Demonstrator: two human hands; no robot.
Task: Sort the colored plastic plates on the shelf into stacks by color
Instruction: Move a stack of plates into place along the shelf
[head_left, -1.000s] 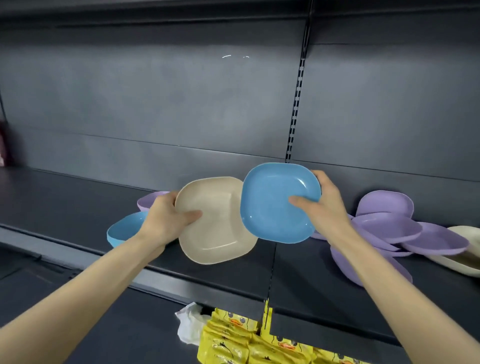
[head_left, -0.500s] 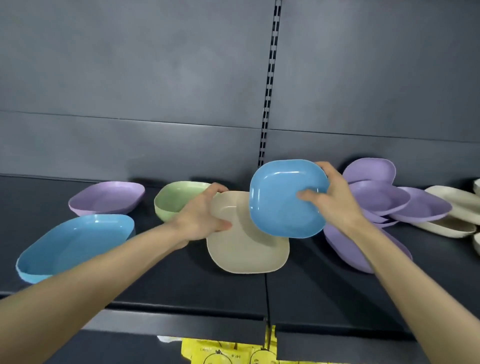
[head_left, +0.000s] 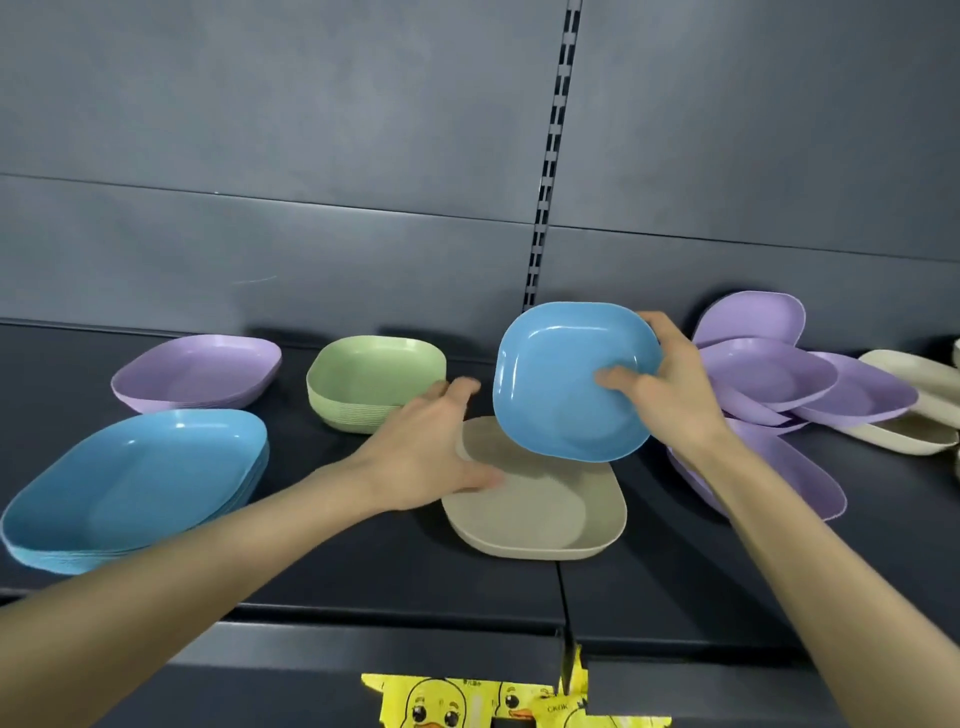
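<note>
Right hand (head_left: 670, 395) grips blue plate (head_left: 558, 382); left hand (head_left: 421, 452) lies open over beige plate (head_left: 540, 512).

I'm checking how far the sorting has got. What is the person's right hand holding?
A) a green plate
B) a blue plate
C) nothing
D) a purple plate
B: the right hand grips a blue plate by its rim, with the thumb inside it, and holds it tilted just above the beige plate.
</note>
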